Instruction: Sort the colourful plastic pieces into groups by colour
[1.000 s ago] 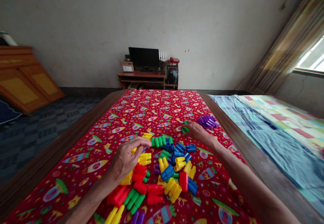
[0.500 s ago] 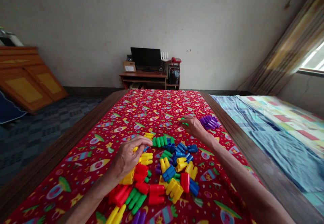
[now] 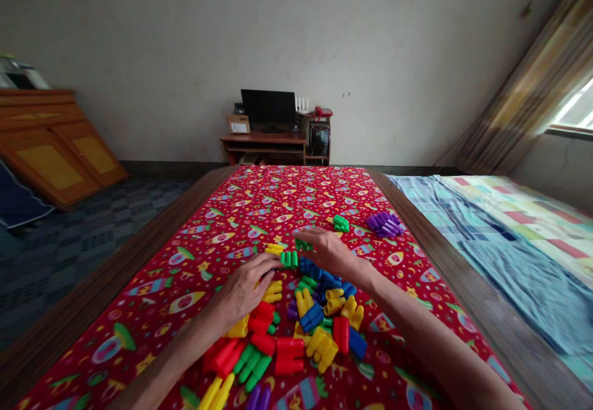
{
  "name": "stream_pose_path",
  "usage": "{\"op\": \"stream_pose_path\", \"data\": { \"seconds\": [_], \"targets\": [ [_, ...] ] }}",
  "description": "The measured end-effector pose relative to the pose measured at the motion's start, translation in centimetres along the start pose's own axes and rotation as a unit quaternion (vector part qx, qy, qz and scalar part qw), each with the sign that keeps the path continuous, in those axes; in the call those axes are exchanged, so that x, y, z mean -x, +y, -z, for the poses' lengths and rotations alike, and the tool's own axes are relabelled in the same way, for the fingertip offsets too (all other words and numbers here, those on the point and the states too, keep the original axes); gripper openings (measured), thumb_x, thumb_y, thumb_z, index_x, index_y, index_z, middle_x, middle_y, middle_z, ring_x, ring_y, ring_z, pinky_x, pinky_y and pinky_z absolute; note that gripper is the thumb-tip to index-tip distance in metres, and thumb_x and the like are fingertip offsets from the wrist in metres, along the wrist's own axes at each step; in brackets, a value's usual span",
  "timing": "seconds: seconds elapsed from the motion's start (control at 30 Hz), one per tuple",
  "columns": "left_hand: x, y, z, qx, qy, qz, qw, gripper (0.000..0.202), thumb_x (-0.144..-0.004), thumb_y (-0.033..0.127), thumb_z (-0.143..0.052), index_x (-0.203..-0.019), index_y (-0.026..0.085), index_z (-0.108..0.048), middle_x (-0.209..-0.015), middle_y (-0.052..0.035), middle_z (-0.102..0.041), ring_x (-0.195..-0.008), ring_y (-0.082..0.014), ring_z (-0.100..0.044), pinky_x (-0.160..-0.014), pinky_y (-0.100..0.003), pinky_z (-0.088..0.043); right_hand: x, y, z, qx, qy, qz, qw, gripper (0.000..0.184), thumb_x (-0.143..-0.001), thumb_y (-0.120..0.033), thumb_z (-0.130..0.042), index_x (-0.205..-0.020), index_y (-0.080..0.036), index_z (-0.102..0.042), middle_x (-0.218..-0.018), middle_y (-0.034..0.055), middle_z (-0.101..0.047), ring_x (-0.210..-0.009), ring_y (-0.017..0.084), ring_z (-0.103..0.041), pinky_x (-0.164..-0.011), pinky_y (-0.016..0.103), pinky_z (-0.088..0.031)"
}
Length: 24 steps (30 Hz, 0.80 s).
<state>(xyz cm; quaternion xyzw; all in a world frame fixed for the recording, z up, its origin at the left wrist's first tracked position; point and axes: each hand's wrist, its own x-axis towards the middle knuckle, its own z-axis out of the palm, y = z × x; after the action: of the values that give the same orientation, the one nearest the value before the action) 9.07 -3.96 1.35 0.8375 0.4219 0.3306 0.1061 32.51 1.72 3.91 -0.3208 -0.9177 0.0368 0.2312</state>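
A pile of plastic peg blocks (image 3: 296, 323) in red, yellow, green, blue and purple lies on the red patterned cloth (image 3: 278, 206). My left hand (image 3: 245, 289) rests on the pile's left side. Its fingers reach loosely over yellow blocks (image 3: 273, 289) toward a green block (image 3: 290, 259) and hold nothing. My right hand (image 3: 328, 252) is at the pile's far edge, fingers curled on a small green block (image 3: 303, 244). Farther right, a lone green block (image 3: 341, 223) lies beside a cluster of purple blocks (image 3: 384, 223).
The cloth covers a long wooden table (image 3: 152, 237). A bed with a checked sheet (image 3: 500, 237) runs along the right. A desk with a monitor (image 3: 269, 110) stands at the far wall, a wooden cabinet (image 3: 55, 150) at the left.
My right hand set a green block down beside the purple cluster, then drew back left to the pile's far edge. My left hand shifted slightly right, its fingers stretching out.
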Motion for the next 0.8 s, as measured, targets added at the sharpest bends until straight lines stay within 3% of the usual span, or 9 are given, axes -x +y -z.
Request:
{"op": "stream_pose_path", "data": {
  "seconds": [0.07, 0.2, 0.37, 0.5, 0.63, 0.73, 0.8],
  "targets": [
    [-0.3, -0.1, 0.0, -0.006, -0.007, 0.001, 1.000, 0.028, -0.089, 0.020, -0.043, -0.097, 0.021, -0.070, -0.103, -0.0077, -0.071, -0.096, -0.0187, -0.068, -0.089, -0.031, -0.054, 1.6, 2.1, 1.0, 0.002, 0.055, -0.047, 0.997, 0.031, -0.087, -0.021, -0.061, -0.118, -0.019, -0.063, -0.104, 0.0090, -0.070, -0.094, 0.020, -0.062, -0.082, 0.029, -0.046],
    [-2.1, -0.4, -0.9, -0.021, -0.026, 0.002, 0.999, 0.030, -0.087, 0.020, -0.047, -0.109, 0.021, -0.067, -0.113, -0.0079, -0.069, -0.107, -0.0197, -0.063, -0.098, -0.035, -0.050, 4.8, 6.5, 1.1, 0.057, 0.066, -0.154, 0.984, 0.041, -0.085, -0.022, -0.062, -0.126, -0.017, -0.060, -0.105, 0.0133, -0.070, -0.098, 0.026, -0.061, -0.083, 0.038, -0.049],
    [-4.2, -1.5, -3.2, -0.097, -0.094, 0.011, 0.991, 0.038, -0.075, 0.017, -0.064, -0.112, 0.021, -0.065, -0.115, -0.0088, -0.067, -0.112, -0.0240, -0.060, -0.102, -0.039, -0.045, 6.4, 8.8, 0.1, 0.037, 0.098, -0.125, 0.987, 0.052, -0.081, -0.021, -0.067, -0.132, -0.020, -0.056, -0.123, 0.0158, -0.063, -0.114, 0.030, -0.056, -0.093, 0.048, -0.048],
    [-5.0, -1.3, -3.4, -0.111, -0.076, 0.044, 0.990, 0.031, -0.072, 0.020, -0.070, -0.103, 0.020, -0.069, -0.104, -0.0095, -0.070, -0.104, -0.0277, -0.064, -0.098, -0.043, -0.047, 6.4, 7.0, 1.7, -0.017, 0.148, -0.099, 0.984, 0.036, -0.088, -0.024, -0.060, -0.124, -0.019, -0.062, -0.117, 0.0152, -0.067, -0.109, 0.027, -0.062, -0.090, 0.042, -0.050],
    [-5.5, 0.5, -2.6, 0.067, -0.006, 0.114, 0.991, 0.044, -0.073, 0.031, -0.069, -0.116, 0.023, -0.061, -0.105, -0.0063, -0.072, -0.098, -0.0247, -0.068, -0.088, -0.038, -0.054, 4.8, 2.2, 2.7, -0.113, 0.134, -0.097, 0.980, 0.030, -0.093, -0.029, -0.054, -0.118, -0.018, -0.066, -0.100, 0.0110, -0.073, -0.089, 0.022, -0.070, -0.079, 0.033, -0.054],
    [-5.5, 2.2, -2.5, 0.264, -0.007, 0.153, 0.952, 0.053, -0.077, 0.038, -0.065, -0.125, 0.020, -0.053, -0.098, -0.0066, -0.074, -0.092, -0.0232, -0.070, -0.080, -0.034, -0.056, 3.4, -1.4, 2.2, -0.161, 0.079, 0.015, 0.984, 0.040, -0.091, -0.028, -0.056, -0.129, -0.016, -0.057, -0.124, 0.0145, -0.064, -0.112, 0.023, -0.062, -0.091, 0.034, -0.051],
    [-5.4, 3.1, -2.8, 0.358, -0.026, 0.182, 0.915, 0.057, -0.077, 0.039, -0.065, -0.126, 0.017, -0.049, -0.093, -0.0071, -0.074, -0.088, -0.0230, -0.071, -0.076, -0.033, -0.057, 3.0, -2.7, 1.6, -0.171, 0.072, 0.065, 0.980, 0.038, -0.093, -0.024, -0.053, -0.130, -0.015, -0.056, -0.128, 0.0154, -0.061, -0.118, 0.023, -0.058, -0.096, 0.034, -0.048]
  ]
}}
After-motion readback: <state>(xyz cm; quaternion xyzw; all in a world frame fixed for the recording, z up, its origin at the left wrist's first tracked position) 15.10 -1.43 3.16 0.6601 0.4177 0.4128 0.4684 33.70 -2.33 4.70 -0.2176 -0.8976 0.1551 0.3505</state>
